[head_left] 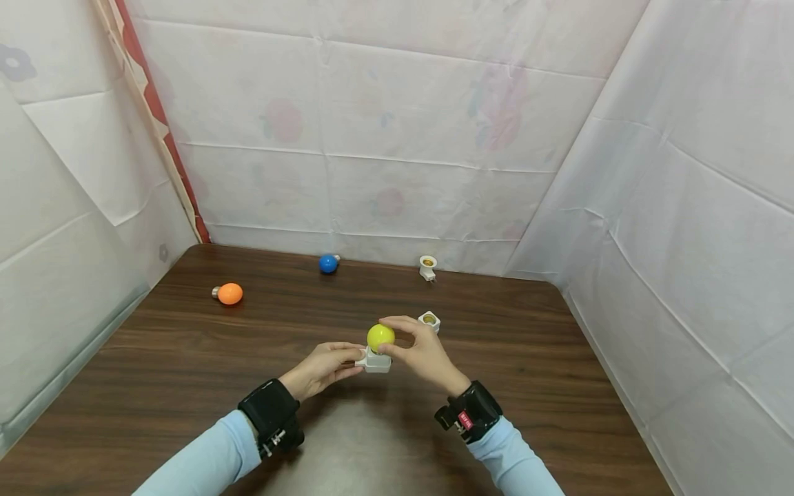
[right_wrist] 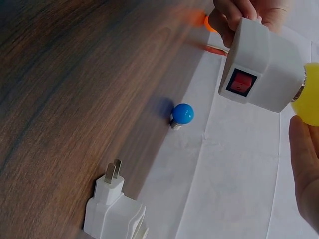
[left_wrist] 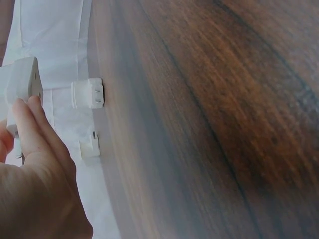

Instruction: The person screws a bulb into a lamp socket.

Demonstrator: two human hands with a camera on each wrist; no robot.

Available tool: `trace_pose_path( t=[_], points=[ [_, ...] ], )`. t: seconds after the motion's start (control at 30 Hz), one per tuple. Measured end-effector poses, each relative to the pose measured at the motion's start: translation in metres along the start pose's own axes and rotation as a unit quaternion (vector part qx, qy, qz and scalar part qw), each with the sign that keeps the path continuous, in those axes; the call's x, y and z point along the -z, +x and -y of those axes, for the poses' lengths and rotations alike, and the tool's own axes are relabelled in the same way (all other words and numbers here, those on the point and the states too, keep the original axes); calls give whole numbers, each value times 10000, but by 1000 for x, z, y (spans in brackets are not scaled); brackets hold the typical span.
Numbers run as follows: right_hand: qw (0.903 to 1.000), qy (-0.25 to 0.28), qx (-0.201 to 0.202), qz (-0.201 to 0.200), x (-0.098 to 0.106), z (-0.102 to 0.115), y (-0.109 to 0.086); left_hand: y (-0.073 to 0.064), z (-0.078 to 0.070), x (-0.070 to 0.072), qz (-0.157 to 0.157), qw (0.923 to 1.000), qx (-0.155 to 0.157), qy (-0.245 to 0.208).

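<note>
My left hand [head_left: 324, 370] pinches a white plug-in lamp socket [head_left: 377, 363] at its left end, held above the table. In the right wrist view this socket [right_wrist: 266, 64] shows a red rocker switch [right_wrist: 242, 82] on its side. A yellow light bulb [head_left: 380, 337] sits at the socket's mouth, with part of its metal base showing in the right wrist view. Fingers and thumb of my right hand [head_left: 424, 350] pinch the yellow bulb from the right. How deep the base sits in the socket is hidden.
On the brown table [head_left: 186, 386], a second white socket [head_left: 429, 320] stands just behind my right hand. Another socket [head_left: 428, 267] is near the back edge. A blue bulb [head_left: 328, 264] and an orange bulb [head_left: 230, 294] lie further left. White sheets [head_left: 384, 124] enclose the table.
</note>
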State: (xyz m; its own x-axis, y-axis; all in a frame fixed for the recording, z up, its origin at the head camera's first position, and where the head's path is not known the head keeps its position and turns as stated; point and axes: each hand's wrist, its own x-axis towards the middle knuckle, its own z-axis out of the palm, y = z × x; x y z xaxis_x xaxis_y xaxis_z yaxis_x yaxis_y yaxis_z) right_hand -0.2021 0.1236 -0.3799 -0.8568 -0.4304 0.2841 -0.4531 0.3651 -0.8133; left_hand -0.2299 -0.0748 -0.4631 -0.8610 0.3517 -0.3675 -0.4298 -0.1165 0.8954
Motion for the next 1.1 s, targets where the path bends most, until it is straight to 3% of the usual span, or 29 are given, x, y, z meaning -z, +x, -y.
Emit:
trace_pose_path(
  t=[0.3,0.5,0.63,0.73,1.1],
  points=[
    [9998,-60,118,-129,0,-2,-2,-2,-2,-1,99,9999,-4,31],
    [9996,258,-37,144,5,-3,-1,2,-5,-4,64,9999,0,121],
    [9966,575,-249,537,12,-5,4,9,-12,-6,35,9998,21,196],
    [9959,533,-154,719,18,-7,9,16,-19,-7,39,9996,57,266],
    [9955,552,-150,751,31,-9,29,32,-42,-4,108,9985,96,526]
  ],
)
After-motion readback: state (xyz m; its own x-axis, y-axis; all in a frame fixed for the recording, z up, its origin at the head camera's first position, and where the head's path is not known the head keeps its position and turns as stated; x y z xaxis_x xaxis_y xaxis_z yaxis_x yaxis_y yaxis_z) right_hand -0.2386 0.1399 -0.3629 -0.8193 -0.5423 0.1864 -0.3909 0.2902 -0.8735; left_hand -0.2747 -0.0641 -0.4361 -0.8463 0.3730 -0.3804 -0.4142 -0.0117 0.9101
